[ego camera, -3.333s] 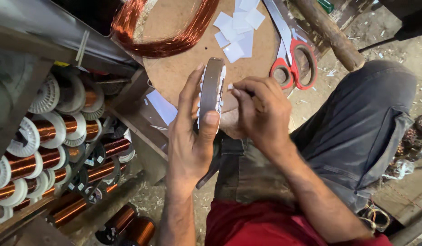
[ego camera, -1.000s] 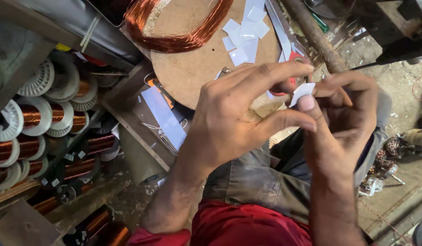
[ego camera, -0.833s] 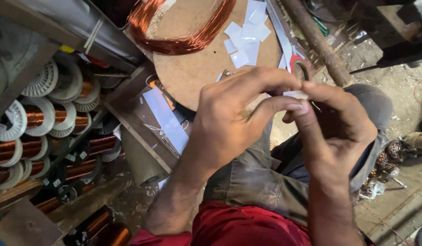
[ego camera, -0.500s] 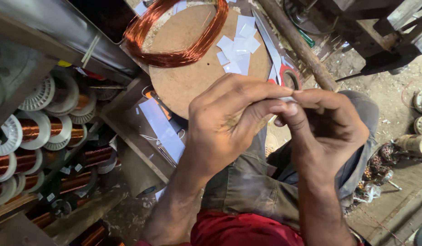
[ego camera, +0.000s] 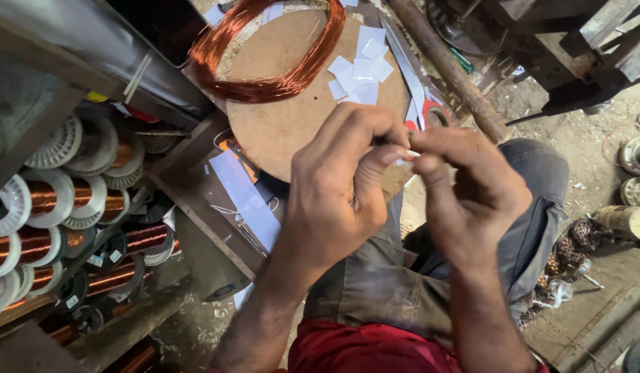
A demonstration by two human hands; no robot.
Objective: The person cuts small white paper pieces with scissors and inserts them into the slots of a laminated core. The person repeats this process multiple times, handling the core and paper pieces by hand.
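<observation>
Paper slip (ego camera: 411, 152), small and white, shows just right of the frame's centre, pinched between the fingertips of both hands; only a sliver is visible, its long axis lying roughly left to right. The left hand (ego camera: 340, 193) closes its thumb and forefinger on the slip's left end, and the right hand (ego camera: 472, 186) nips the right end. Above them lies a round wooden board (ego camera: 285, 124) bearing a copper wire coil (ego camera: 264, 76) and loose white paper pieces (ego camera: 361, 69). Wire spools (ego camera: 50, 207) fill the left edge.
</observation>
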